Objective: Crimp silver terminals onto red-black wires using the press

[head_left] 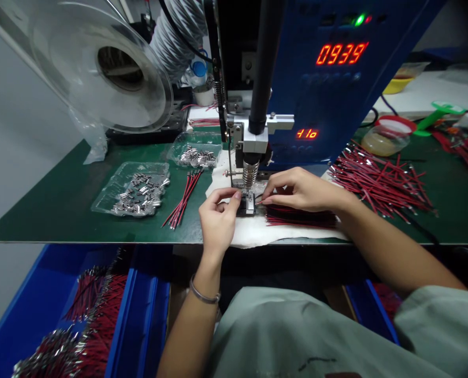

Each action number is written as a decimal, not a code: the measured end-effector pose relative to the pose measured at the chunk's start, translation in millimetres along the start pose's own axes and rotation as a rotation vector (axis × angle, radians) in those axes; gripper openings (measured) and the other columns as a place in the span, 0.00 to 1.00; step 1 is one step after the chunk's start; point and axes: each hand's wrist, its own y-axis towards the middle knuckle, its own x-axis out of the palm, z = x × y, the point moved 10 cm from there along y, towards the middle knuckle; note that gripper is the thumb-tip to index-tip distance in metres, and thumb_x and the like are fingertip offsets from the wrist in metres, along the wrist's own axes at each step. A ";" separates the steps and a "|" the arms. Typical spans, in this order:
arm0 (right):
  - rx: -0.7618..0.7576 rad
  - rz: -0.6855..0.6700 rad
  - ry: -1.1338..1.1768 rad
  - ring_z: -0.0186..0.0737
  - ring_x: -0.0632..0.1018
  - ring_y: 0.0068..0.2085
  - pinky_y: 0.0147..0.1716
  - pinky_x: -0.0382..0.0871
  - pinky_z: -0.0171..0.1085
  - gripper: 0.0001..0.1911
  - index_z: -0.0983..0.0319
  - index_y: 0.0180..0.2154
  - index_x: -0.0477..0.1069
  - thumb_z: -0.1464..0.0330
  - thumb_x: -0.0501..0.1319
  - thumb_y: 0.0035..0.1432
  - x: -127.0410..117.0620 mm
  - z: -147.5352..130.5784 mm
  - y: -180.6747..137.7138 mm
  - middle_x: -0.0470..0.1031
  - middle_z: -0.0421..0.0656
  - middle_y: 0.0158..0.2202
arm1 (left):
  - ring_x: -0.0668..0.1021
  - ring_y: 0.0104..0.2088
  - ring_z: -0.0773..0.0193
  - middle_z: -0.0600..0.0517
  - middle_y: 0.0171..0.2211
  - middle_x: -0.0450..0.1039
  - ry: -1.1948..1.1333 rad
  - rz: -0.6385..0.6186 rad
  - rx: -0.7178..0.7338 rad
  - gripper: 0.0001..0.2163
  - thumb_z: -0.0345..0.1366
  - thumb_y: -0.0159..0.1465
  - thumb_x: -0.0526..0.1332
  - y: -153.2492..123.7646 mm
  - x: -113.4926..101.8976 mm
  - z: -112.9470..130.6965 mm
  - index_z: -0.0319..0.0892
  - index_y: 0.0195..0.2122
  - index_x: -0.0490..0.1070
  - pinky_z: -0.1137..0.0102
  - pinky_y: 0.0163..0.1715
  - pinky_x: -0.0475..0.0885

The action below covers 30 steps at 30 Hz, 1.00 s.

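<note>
My left hand [219, 218] is closed at the left side of a small metal fixture [250, 203], thumb and forefinger pinched together. What they hold, if anything, is too small to make out. From the right, my right hand [302, 190] pinches a thin red wire [259, 202] at the fixture. Directly above stands the machine's spring-wrapped head [250, 173]. Below my right hand, a row of red and black wires [297, 218] lies on a white cloth [243, 233].
Two clear trays of small metal connectors [139, 194] [197, 156] and a few wires [183, 197] lie left. A wire pile [379, 181] lies right. The blue machine [324, 100] rises behind; a plastic reel [100, 68] hangs upper left. Blue bins [139, 315] sit below the table edge.
</note>
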 end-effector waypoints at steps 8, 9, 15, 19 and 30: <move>-0.096 0.113 -0.054 0.34 0.75 0.33 0.35 0.66 0.32 0.07 0.65 0.36 0.75 0.68 0.60 0.60 0.2 -14.9 3.2 0.77 0.44 0.33 | 0.76 0.32 0.67 0.49 0.33 0.76 0.003 -0.009 0.003 0.08 0.37 0.58 0.65 0.3 0.4 -0.4 0.38 0.34 0.75 0.76 0.30 0.69; -0.104 0.148 -0.077 0.33 0.75 0.32 0.34 0.66 0.31 0.07 0.64 0.36 0.75 0.68 0.60 0.60 -1.1 -17.0 3.3 0.76 0.43 0.32 | 0.76 0.32 0.67 0.49 0.33 0.76 0.001 -0.009 0.001 0.08 0.37 0.58 0.65 0.3 0.5 -0.4 0.38 0.34 0.75 0.76 0.30 0.69; -0.144 0.243 -0.139 0.34 0.74 0.30 0.31 0.64 0.32 0.07 0.63 0.35 0.76 0.68 0.61 0.59 -1.6 -22.5 3.4 0.76 0.43 0.30 | 0.73 0.27 0.70 0.50 0.31 0.74 -0.028 0.006 -0.018 0.08 0.38 0.57 0.65 0.5 -0.1 -1.0 0.38 0.33 0.74 0.78 0.25 0.66; -0.164 0.238 -0.135 0.34 0.75 0.30 0.31 0.64 0.32 0.06 0.63 0.36 0.77 0.69 0.62 0.58 0.3 -21.8 2.8 0.76 0.43 0.30 | 0.70 0.24 0.73 0.50 0.31 0.74 -0.043 0.008 -0.029 0.09 0.39 0.57 0.65 0.9 -0.6 -4.6 0.37 0.33 0.73 0.78 0.21 0.62; -0.183 0.317 -0.210 0.34 0.74 0.30 0.30 0.64 0.33 0.07 0.63 0.35 0.77 0.67 0.62 0.58 -4.0 -22.6 -0.7 0.76 0.44 0.30 | 0.74 0.28 0.70 0.50 0.31 0.74 -0.022 0.005 -0.017 0.08 0.38 0.58 0.65 1.6 0.5 -2.1 0.38 0.33 0.73 0.77 0.28 0.67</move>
